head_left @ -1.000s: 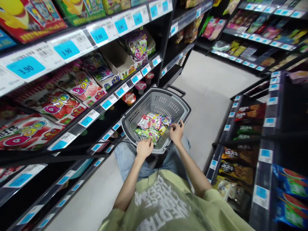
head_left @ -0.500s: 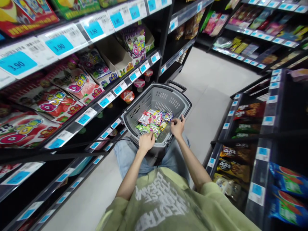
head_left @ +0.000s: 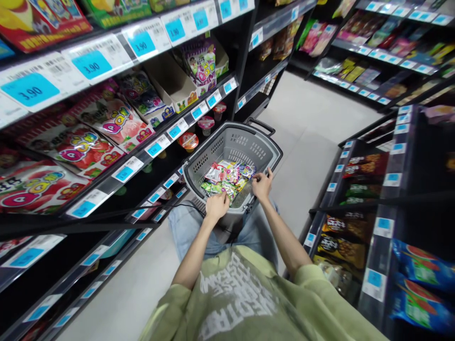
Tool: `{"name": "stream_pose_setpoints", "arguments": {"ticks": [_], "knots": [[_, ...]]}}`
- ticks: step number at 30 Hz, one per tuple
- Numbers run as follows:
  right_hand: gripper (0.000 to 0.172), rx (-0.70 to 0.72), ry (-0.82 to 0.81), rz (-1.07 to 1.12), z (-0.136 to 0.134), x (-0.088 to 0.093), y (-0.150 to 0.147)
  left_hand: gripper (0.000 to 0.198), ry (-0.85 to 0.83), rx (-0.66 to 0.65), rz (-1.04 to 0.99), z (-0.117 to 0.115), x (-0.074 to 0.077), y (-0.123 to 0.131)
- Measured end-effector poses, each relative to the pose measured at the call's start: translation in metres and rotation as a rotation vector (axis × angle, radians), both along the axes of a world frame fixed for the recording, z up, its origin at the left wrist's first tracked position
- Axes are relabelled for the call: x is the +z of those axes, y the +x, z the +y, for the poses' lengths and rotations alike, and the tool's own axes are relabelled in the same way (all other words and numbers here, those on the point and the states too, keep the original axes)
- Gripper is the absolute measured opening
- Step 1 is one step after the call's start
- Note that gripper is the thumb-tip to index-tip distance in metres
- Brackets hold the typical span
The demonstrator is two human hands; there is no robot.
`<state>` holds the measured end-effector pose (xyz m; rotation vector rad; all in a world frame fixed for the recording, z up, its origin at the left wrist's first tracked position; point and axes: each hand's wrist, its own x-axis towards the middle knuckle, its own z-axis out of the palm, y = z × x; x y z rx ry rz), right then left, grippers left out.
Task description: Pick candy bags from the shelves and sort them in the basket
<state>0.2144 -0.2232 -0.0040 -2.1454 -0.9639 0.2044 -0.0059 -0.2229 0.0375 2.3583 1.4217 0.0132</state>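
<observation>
At our knees (head_left: 185,226): grey shopping basket (head_left: 231,142), likely for easy reach.
Inside it: snack packets (head_left: 227,174).
Left hand (head_left: 217,206), right hand (head_left: 262,186): half curled by its rim (head_left: 237,211); we can't tell their hold.

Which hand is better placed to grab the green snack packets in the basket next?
Probably the left hand: it's close beside the green snack packets in the gray shopping basket. The right hand is by the basket's right-hand edge, farther from them.

The floor (head_left: 305,125) is bright, outer edges blurred.
</observation>
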Motion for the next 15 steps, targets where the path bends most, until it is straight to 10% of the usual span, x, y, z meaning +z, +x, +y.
{"name": "stream_pose_setpoints", "arguments": {"ticks": [15], "knots": [[0.022, 0.102, -0.090, -0.185, -0.018, 0.009, -0.026, 0.032, 0.033, 0.033, -0.029, -0.014, -0.003, -0.020]]}}
